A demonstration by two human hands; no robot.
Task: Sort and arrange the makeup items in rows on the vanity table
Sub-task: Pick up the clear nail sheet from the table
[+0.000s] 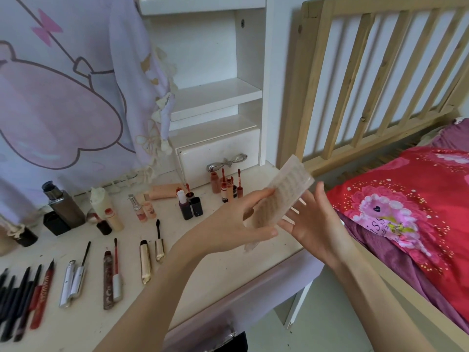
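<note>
My left hand grips a clear flat false-lash case between thumb and fingers, tilted up above the vanity table's right end. Just right of the case, my right hand is held with straight fingers, and its fingertips lie behind the case's lower edge. On the table lie rows: dark pencils at the front left, then silver mascara tubes, a brown tube and gold tubes. Behind them stand several bottles and lip glosses.
A white shelf unit with a small drawer stands at the table's back. A pink cartoon cloth hangs at the left. To the right are a wooden bed frame and a red blanket. A drawer handle shows below the table edge.
</note>
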